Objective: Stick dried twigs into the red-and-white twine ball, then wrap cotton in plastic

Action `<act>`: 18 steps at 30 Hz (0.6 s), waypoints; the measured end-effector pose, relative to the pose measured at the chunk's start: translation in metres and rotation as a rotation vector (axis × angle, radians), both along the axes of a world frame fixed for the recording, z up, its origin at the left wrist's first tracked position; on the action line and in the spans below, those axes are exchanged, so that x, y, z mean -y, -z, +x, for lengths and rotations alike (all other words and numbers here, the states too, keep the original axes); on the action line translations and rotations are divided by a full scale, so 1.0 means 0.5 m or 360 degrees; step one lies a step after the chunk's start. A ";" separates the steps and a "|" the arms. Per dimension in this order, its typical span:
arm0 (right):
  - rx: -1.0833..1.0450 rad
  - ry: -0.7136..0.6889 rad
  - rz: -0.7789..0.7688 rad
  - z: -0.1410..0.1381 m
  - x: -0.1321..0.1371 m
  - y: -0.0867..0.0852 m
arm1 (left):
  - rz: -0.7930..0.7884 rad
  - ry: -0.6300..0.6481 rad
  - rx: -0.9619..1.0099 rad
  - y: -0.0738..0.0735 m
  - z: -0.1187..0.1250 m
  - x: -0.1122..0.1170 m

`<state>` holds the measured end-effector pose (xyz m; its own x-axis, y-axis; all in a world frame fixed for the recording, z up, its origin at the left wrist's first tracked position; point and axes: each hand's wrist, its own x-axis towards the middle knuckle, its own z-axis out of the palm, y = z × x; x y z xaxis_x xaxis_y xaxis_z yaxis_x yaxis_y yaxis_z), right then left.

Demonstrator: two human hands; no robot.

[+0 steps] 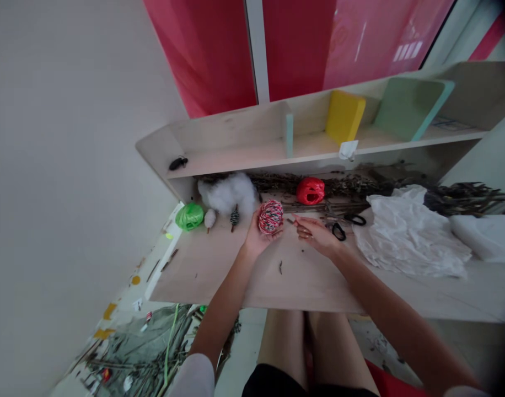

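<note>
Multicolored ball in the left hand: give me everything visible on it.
The ball is roundish, wound from what looks like yarn or string, its red, pink, white and dark strands crossing. It looks intact; no loose end can be made out. It sits in the left hand, cupped from the left and below, over the table. The right hand isn't touching it.

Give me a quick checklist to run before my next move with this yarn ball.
1. Yarn ball held in left hand: ok.
2. Short stick at the fingertips of right hand: ok.
3. Scissors beside the right hand: ok.
4. Tabletop between the forearms free of scraps: not ok, a dark scrap lies there.
5. Yarn's loose end tucked in: cannot tell, too small.
</note>
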<state>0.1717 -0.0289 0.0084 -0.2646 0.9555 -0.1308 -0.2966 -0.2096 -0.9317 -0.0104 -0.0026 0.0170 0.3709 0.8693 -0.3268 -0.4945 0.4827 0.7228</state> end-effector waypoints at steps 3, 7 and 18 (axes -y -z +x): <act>-0.0083 -0.0018 -0.0112 0.010 -0.004 -0.003 | 0.0251 -0.0004 -0.0122 -0.002 0.013 0.014; -0.0048 0.0145 -0.0224 0.016 -0.010 -0.004 | 0.0589 0.0189 -0.0402 -0.005 0.023 0.034; 0.0195 0.0431 0.0211 0.018 -0.001 -0.017 | 0.1814 0.0073 -0.1489 0.032 0.029 0.033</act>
<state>0.1808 -0.0286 0.0168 0.0119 0.9998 -0.0159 -0.2087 -0.0130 -0.9779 0.0039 -0.0190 0.0010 0.4488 0.8091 0.3794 0.3551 -0.5511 0.7551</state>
